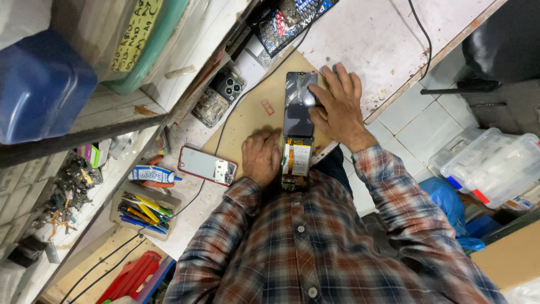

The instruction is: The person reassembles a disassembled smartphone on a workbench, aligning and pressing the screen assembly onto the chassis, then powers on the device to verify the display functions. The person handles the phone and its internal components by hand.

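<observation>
1. Opened phone lies on the mat, between both hands.
2. Left hand rests beside its lower end; right hand sits on the upper part.
3. Another phone lies left of the mat, tool tray further left.

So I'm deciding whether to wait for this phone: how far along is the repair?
The phone lies opened on the tan mat: its dark screen panel is lifted off the body, exposing the battery. The right hand presses on the panel while the left hand steadies the body. The two halves are still apart, so closing up seems left. Probably midway.
</observation>
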